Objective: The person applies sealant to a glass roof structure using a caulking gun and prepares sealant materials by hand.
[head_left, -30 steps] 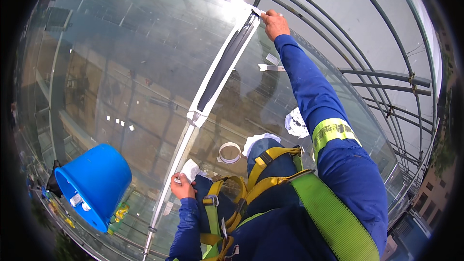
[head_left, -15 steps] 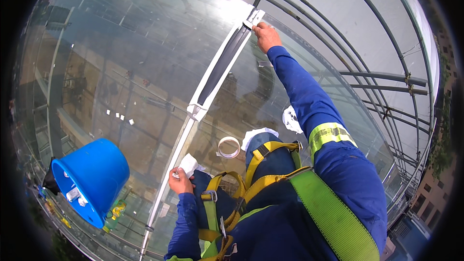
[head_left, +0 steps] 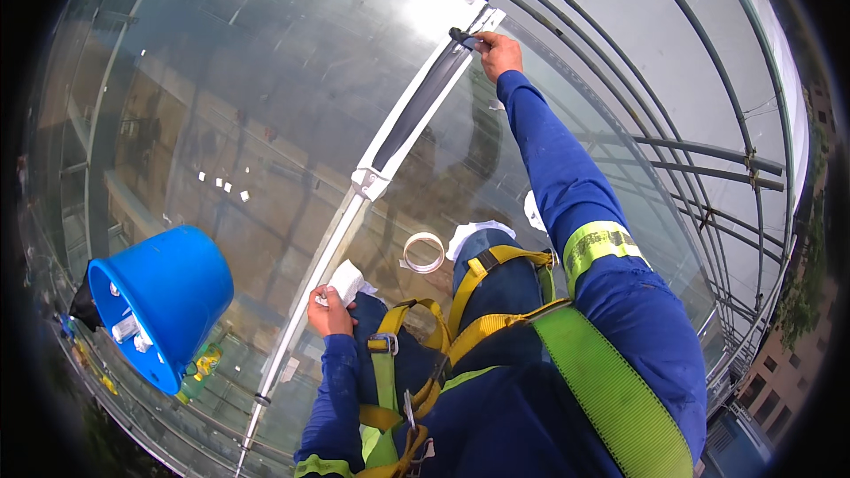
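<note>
Blue bucket (head_left: 168, 301): far L, mouth twd view's L edge, white bits inside; couldn't tell if upright or tipped. Well apart from both hands.
Glass (head_left: 266, 124): broad open stretch L of seam, a few white scraps (head_left: 227, 186) on it; most room to move was here.
L hand (head_left: 330, 312): just beside L knee (head_left: 370, 312), fingers curled, thumb closed on end of white wad (head_left: 346, 281); prob. best kept off taped part.
Dark strip (head_left: 421, 104): lay along seam btwn white borders (head_left: 401, 112), from white end piece (head_left: 370, 182) up to R hand. Slow, even handling along its line seemed wise, borders undisturbed.
Tape roll (head_left: 423, 252): flat, R of seam, ahead of knees; easy to knock.
R hand (head_left: 498, 56): far end of strip, arm well stretched; thumb + fingertips pinched nearly tog., apparently on small dark piece (head_left: 459, 37). Light, steady pinch looked best; leaning in closer would've helped control.
Glass edge (head_left: 651, 175): beyond R arm, curving away.
Steel tubes (head_left: 708, 152): past edge; less elbow room than L.
</note>
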### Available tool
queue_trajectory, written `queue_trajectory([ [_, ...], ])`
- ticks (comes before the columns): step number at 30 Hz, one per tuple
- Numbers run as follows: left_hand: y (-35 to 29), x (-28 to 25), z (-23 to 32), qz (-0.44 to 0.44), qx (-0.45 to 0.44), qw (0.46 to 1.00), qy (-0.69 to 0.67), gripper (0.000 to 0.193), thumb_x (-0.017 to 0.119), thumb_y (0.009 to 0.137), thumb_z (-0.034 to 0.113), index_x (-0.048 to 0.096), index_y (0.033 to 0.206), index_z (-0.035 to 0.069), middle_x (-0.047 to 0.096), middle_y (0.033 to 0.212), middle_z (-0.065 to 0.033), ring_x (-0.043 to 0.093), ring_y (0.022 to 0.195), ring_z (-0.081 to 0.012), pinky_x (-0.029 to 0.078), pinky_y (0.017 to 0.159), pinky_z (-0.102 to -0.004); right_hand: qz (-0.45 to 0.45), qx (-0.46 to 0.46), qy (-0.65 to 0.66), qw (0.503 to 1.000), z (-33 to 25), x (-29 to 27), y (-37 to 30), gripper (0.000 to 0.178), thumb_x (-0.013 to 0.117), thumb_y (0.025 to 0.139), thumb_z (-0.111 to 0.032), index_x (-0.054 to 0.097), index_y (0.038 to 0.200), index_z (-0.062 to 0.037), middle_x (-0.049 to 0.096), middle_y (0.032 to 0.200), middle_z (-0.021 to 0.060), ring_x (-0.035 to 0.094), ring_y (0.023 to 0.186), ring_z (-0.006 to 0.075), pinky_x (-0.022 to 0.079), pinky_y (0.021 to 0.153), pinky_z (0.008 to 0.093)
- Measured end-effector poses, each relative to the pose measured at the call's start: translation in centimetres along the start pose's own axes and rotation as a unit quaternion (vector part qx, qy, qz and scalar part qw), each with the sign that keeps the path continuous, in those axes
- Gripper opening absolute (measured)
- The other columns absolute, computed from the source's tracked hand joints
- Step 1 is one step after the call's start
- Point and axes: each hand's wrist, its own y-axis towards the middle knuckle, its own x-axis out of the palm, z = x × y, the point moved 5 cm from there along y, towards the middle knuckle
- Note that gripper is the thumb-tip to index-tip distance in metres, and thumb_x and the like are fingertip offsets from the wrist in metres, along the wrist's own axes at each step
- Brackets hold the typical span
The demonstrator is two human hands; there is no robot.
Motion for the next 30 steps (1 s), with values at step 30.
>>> queue_trajectory([
  [30, -0.3, -0.8, 0.0, 0.006, 0.004, 0.999, -0.040, 0.018, 0.056, 0.098, 0.016, 0.056, 0.109, 0.001, 0.066, 0.079, -0.0122, 0.062, 0.049, -0.0156, 0.040, 0.030, -0.0260, -0.045, 0.091, 0.020, 0.995, -0.7, 2.6, -9.3, 0.018, 0.070, 0.089, -0.020, 0.074, 0.105, -0.0130, 0.074, 0.098, 0.0116, 0.070, 0.095, 0.0297, 0.052, 0.090, 0.0399],
])
